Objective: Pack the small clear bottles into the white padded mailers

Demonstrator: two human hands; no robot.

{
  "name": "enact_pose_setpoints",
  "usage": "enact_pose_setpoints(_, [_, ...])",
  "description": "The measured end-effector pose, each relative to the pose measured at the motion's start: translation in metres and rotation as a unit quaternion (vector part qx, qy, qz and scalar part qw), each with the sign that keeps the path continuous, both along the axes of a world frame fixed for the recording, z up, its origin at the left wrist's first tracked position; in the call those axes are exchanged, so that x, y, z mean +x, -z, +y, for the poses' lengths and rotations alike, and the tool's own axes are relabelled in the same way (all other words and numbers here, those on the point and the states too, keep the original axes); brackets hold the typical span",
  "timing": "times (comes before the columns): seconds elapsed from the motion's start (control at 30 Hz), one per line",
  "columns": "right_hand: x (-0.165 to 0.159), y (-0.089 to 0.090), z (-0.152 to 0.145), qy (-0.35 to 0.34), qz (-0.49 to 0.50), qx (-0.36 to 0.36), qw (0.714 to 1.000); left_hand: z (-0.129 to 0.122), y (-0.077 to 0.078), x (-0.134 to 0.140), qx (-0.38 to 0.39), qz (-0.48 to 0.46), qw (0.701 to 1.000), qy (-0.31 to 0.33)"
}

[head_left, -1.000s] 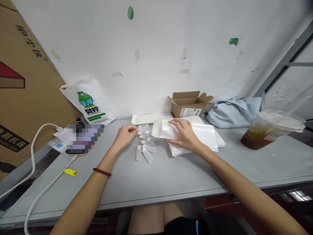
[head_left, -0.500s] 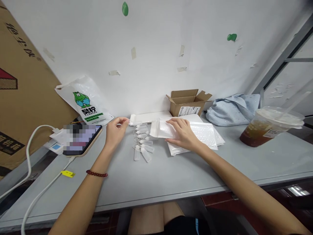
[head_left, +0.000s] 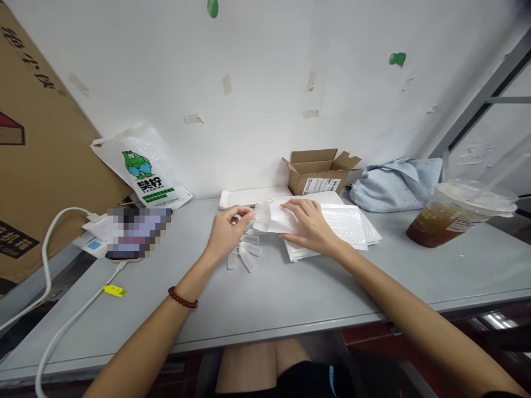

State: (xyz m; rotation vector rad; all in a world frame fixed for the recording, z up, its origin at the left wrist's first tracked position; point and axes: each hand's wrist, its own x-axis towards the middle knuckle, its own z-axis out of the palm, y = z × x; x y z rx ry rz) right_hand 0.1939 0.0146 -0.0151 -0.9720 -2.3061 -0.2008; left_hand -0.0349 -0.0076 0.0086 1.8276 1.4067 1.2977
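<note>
My right hand (head_left: 309,221) grips a small white bubble mailer (head_left: 276,217), thumb at its near edge and fingers on top. The mailer's mouth faces left, above the table. At that mouth is my left hand (head_left: 228,229), thumb and forefinger pinched; what they hold, if anything, is too small and hidden to name. Beneath my left hand lie several small translucent plastic pieces (head_left: 248,258), partly covered by it. More white bubble mailers (head_left: 342,224) are stacked under and beyond my right hand. Another white packet (head_left: 253,197) lies behind, along the wall.
An open cardboard box (head_left: 317,170) and a pale blue cloth bag (head_left: 396,185) sit at the back. To the right stands a lidded drink cup (head_left: 450,215) with a straw. On the left are a phone (head_left: 139,235), a white cable (head_left: 72,320) and a plastic bag (head_left: 143,166).
My left hand has moved right, from beside the plastic pieces to the mouth of the bubble mailer. My right hand stays in place on the mailer. The view has shifted slightly.
</note>
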Motion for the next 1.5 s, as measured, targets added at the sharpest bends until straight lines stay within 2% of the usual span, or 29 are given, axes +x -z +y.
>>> enact_pose_setpoints(0.07, [0.0,0.0,0.0,0.0,0.006,0.003,1.0,0.0,0.001,0.001,-0.002,0.002,0.998,0.068])
enact_pose_setpoints(0.13, [0.0,0.0,0.001,0.005,0.013,0.007,1.0,0.003,0.002,-0.002,0.007,-0.013,0.995,0.099])
enact_pose_setpoints(0.23, [0.002,-0.001,0.002,0.021,0.023,0.008,0.999,0.011,0.007,-0.014,0.003,0.013,1.0,0.024])
enact_pose_setpoints(0.33, [0.002,-0.001,0.003,0.036,0.034,0.003,0.999,0.022,0.018,-0.025,-0.014,0.14,0.989,-0.052])
enact_pose_setpoints(0.43, [0.002,-0.001,0.003,0.041,0.038,-0.001,0.998,0.03,0.03,-0.03,-0.002,0.216,0.976,-0.039])
enact_pose_setpoints(0.57, [0.002,-0.001,0.003,0.043,0.033,-0.001,0.999,0.036,0.043,-0.029,0.035,0.22,0.975,-0.01])
enact_pose_setpoints(0.7, [0.002,-0.001,0.003,0.042,0.03,-0.004,0.999,0.037,0.047,-0.029,0.038,0.242,0.97,0.012])
enact_pose_setpoints(0.8, [0.002,-0.001,0.002,0.043,0.028,-0.004,0.999,0.038,0.046,-0.03,0.032,0.261,0.965,0.011])
enact_pose_setpoints(1.0, [0.002,-0.001,0.002,0.041,0.033,-0.007,0.999,0.036,0.041,-0.028,0.042,0.225,0.973,-0.003])
enact_pose_setpoints(1.13, [0.002,-0.001,0.002,0.04,0.039,-0.003,0.998,0.029,0.028,-0.025,0.064,0.201,0.977,-0.029])
enact_pose_setpoints(1.3, [0.002,-0.002,0.002,0.049,0.036,-0.007,0.998,0.017,0.008,-0.025,0.09,0.119,0.986,-0.069])
enact_pose_setpoints(1.5, [0.001,-0.002,0.002,0.048,0.03,-0.001,0.998,0.004,-0.002,-0.018,0.124,0.039,0.991,-0.025])
